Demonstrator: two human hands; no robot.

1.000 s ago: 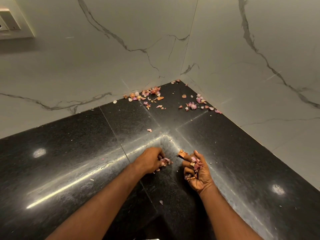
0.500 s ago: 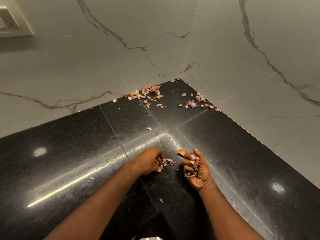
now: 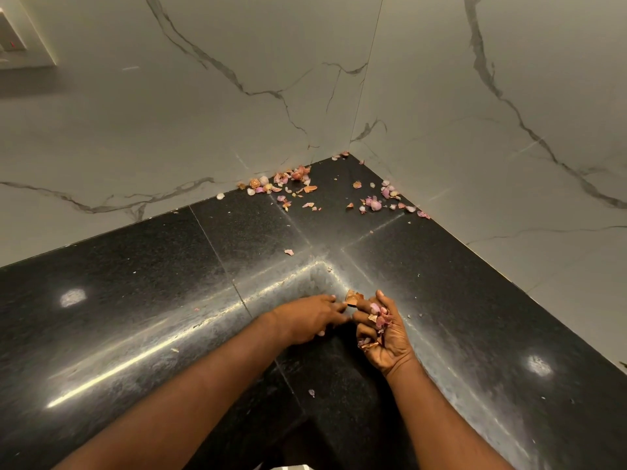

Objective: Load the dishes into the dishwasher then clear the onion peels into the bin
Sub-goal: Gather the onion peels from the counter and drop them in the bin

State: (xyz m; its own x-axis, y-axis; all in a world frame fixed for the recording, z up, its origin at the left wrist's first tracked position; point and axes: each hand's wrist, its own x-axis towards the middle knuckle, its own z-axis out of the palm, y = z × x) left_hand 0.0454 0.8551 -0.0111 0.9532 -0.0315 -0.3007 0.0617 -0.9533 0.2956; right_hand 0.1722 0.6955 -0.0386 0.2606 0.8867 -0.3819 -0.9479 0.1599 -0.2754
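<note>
Right hand (image 3: 386,337) cupped, gripping papery onion peels (image 3: 380,317); left hand (image 3: 305,320) fingers extended flat on glossy black countertop (image 3: 135,300).

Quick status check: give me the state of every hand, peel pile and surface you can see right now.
Right hand: palm up, cupped round a handful of onion peels.
Left hand: fingers reaching to the right hand; whether it pinches a peel, unclear.
Corner peels: loose, scattered along the wall.
Single peel: lying alone between the forearms.
Black countertop: glossy, with crumbs.
</note>
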